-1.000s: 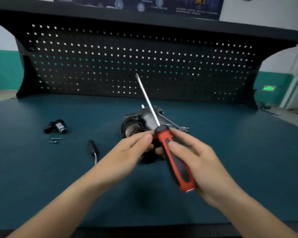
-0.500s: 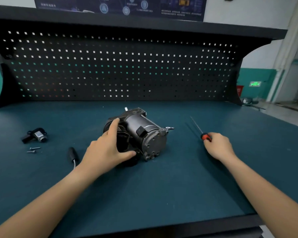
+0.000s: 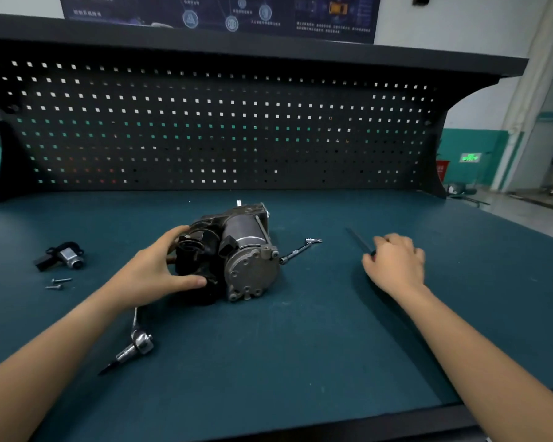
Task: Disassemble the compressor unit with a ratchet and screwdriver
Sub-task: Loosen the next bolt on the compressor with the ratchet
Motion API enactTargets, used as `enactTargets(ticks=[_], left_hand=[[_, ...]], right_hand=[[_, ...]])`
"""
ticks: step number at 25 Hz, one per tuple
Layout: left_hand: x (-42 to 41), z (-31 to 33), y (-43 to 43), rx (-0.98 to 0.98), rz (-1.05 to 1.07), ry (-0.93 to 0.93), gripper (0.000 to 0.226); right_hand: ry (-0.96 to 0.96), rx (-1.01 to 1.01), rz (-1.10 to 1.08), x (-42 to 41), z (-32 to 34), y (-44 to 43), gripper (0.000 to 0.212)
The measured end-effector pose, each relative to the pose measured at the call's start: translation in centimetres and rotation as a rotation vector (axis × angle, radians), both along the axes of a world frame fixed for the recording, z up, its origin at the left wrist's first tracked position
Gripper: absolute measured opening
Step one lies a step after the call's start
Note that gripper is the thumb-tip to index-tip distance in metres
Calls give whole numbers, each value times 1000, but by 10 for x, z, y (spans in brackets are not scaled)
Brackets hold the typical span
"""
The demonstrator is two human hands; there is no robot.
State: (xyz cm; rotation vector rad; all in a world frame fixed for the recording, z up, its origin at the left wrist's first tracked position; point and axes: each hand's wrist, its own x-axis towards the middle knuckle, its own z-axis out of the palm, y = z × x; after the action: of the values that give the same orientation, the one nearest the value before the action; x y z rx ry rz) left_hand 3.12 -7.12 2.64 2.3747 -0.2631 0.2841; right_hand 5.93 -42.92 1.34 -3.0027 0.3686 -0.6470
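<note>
Head view: left hand grips compressor; right hand curls over screwdriver.

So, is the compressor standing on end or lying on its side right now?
Lying on its side: the compressor rests lengthwise on the mat, round end cap facing the camera, left hand gripping it.

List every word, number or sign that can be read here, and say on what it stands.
No text can be read.
Poster on the wall: white lettering and round icons, too blurred.
Green lit sign at the far right: too small.
Red object beside it: white marks, too small.
Compressor unit: no label shows.
</note>
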Motion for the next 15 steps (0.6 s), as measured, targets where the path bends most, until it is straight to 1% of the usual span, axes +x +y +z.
enactTargets(ticks=[2,4,6,8,9,10,11,13,15], left_hand=[[-8,3,10,67,51,-15,92],[-32,-3,26,171,153,-101,84],[-67,-20,34,311,165,-101,79],[-93,-41,35,414,127,-74,58],[-97,-48,35,421,113,-122,46],[-96,-53,37,413,102,-198,39],[-93,-54,38,404,97,-268,36],[-90,-52,39,397,102,-274,32],[-88,-63,55,429,116,-310,31]], right_hand=[[-73,-45,214,8,-1,16,38],[-49,-8,391,21,-2,35,38],[53,52,517,35,-7,57,40],[215,70,630,45,-13,81,41],[263,50,649,47,-16,90,39],[264,35,649,49,-18,94,36],[228,28,638,50,-18,94,33],[165,9,592,45,-15,82,32],[167,-39,536,32,-14,61,33]])
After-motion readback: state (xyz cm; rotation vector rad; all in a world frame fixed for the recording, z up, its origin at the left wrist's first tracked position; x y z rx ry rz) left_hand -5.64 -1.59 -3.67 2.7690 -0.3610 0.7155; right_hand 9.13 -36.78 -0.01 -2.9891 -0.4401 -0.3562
